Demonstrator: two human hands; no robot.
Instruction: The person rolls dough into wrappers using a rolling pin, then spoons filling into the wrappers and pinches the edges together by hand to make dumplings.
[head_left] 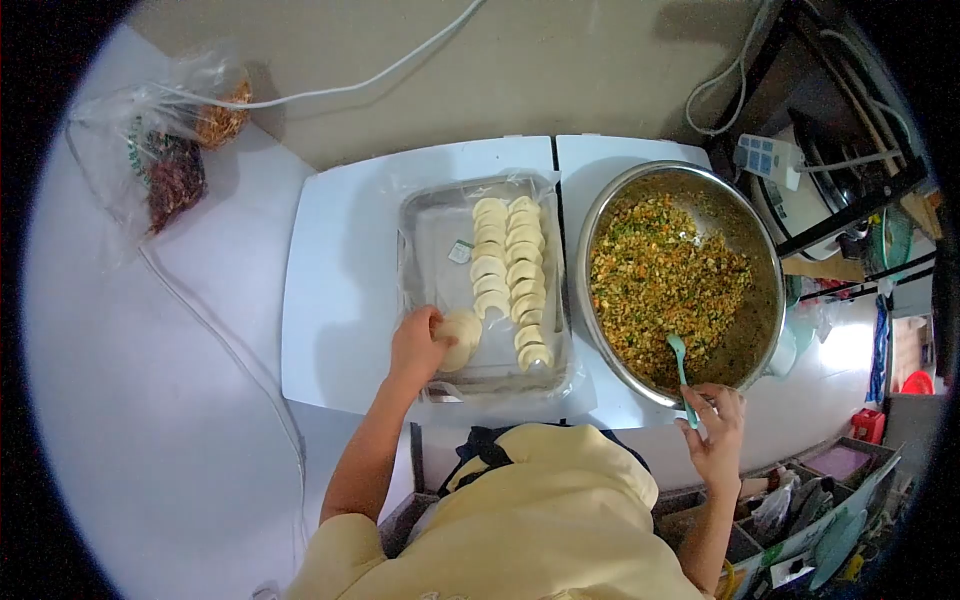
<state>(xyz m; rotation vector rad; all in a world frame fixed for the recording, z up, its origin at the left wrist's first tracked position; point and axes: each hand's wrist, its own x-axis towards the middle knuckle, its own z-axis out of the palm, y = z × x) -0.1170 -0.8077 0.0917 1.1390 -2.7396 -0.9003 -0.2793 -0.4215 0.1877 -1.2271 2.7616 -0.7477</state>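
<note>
My left hand point(418, 345) is closed on a round, pale dumpling wrapper point(461, 340), over the near left part of a metal tray point(420, 225) lined with clear plastic. Two rows of folded dumplings point(524, 265) lie along the tray's right half. With my right hand point(716, 430) I grip the handle of a light green spoon point(681, 368). Its head touches the chopped filling point(660, 280) of green, orange and brown bits inside a large steel bowl point(773, 262). Whether one wrapper or several are in my left fingers, I cannot tell.
Both tray and bowl stand on a white table point(340, 290) against a wall. Plastic bags of dried food point(178, 180) hang or lie at the far left. A white power strip point(770, 160) and a dark rack point(850, 215) are at the right. Behind, boxes hold assorted goods.
</note>
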